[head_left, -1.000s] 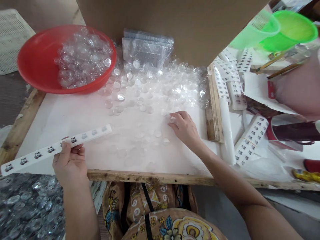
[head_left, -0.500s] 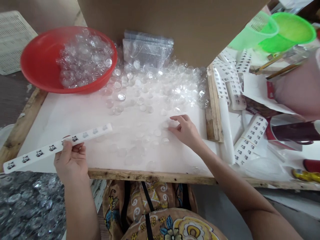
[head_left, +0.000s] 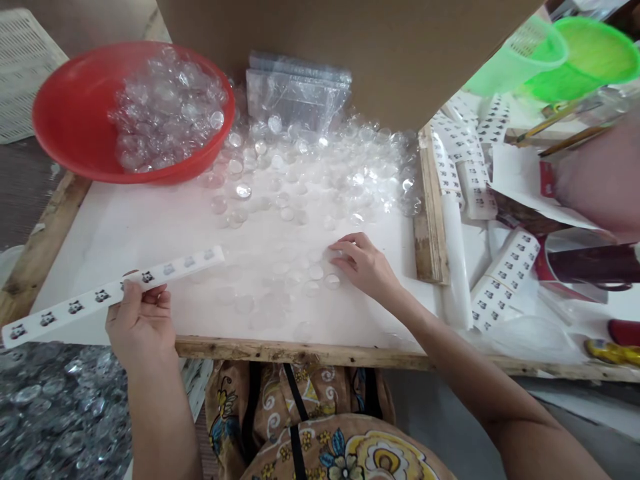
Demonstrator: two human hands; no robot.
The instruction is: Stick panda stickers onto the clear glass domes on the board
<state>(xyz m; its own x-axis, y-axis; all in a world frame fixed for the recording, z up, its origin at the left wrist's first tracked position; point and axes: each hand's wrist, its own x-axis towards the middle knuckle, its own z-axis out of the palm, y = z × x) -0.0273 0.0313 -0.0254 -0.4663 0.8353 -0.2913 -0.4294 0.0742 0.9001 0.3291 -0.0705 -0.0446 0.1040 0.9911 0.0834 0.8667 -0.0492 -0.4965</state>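
My left hand point(head_left: 143, 317) pinches a long white strip of panda stickers point(head_left: 103, 295) between thumb and fingers, tilted up to the right over the board's left part. At the strip's right end two printed pandas look paler than the others. My right hand point(head_left: 363, 263) is low over the white board point(head_left: 370, 313), thumb and forefinger drawn close together. Whatever sits at those fingertips is too clear and small to make out. Beside and below them lie several clear round discs point(head_left: 316, 272), flat on the board.
A red bowl point(head_left: 75, 133) of clear pieces stands back left. More clear discs point(head_left: 360, 177) heap before a cardboard box point(head_left: 350, 40) and a plastic bag point(head_left: 295, 100). Right of a wooden strip point(head_left: 431, 247) lie panda sticker bundles point(head_left: 505, 280). Clear pieces point(head_left: 55, 413) fill the lower left.
The fingers of my right hand have come closer together, and the hand has shifted slightly left. My left hand still holds the sticker strip in nearly the same place. The view has shifted slightly.
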